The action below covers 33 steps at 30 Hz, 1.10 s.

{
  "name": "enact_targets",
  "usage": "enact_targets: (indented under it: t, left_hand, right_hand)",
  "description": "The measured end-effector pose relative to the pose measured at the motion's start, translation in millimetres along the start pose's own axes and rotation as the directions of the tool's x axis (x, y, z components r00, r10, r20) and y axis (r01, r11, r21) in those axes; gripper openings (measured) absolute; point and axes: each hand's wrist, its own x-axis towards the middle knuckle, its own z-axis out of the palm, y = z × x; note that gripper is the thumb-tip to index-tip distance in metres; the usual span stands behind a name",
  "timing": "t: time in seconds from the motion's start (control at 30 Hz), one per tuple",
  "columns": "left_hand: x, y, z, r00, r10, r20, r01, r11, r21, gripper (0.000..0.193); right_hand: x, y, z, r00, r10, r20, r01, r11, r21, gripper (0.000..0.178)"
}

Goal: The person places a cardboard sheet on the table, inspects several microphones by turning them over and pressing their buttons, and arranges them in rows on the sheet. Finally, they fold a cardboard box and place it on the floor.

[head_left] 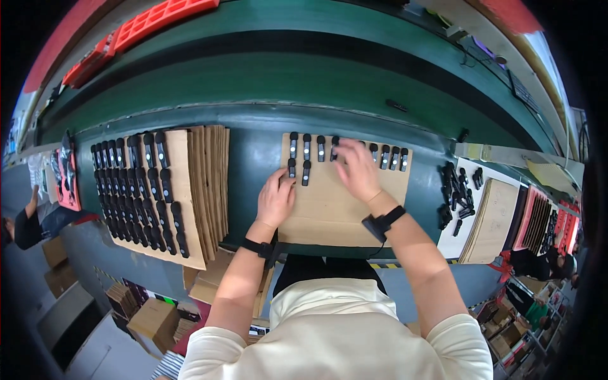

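Small black devices with round tops, like clip-on microphones, stand in a row along the far edge of a cardboard sheet point(342, 215). Two more form a second row at its left. My left hand point(276, 201) rests at the sheet's left edge, its fingertips closed about the lower end of a second-row microphone point(291, 167). Over the top row reaches my right hand point(360, 172), fingers stretched and thumb apart, by a microphone point(334, 149). The fingers are slightly blurred, and the hand hides part of the row.
To the left, a cardboard sheet with several rows of microphones point(152, 183) lies beside stacked cardboard point(212, 177). Loose black devices point(459, 190) lie in a heap on the right, near more cardboard point(491, 221). A green surface point(285, 76) runs behind; orange trays point(158, 19) sit far left.
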Motion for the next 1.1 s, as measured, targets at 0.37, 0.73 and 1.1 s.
enact_targets:
  t: [0.37,0.73,1.1]
  left_hand:
    - [-33.7,33.3,-28.2,0.99,-0.104,-0.095,0.101,0.994,-0.035,0.026]
    - [-13.3,93.1,-64.6,0.982,-0.142,-0.123,0.105,0.958,-0.265,0.022]
    - [35.8,210.5,-137.0,0.985,0.172,-0.033,-0.162,0.821,-0.548,0.029]
  right_hand:
    - [66.7,130.2,-47.9,0.938,0.329,-0.111,-0.347,0.88,-0.325,0.036]
    - [45.6,70.6,-77.6,0.88,0.457,0.131,-0.466,0.772,0.432,0.023]
    - [-56.2,-104.4,-211.1,0.983,0.177,0.04,-0.165,0.778,0.606,0.025]
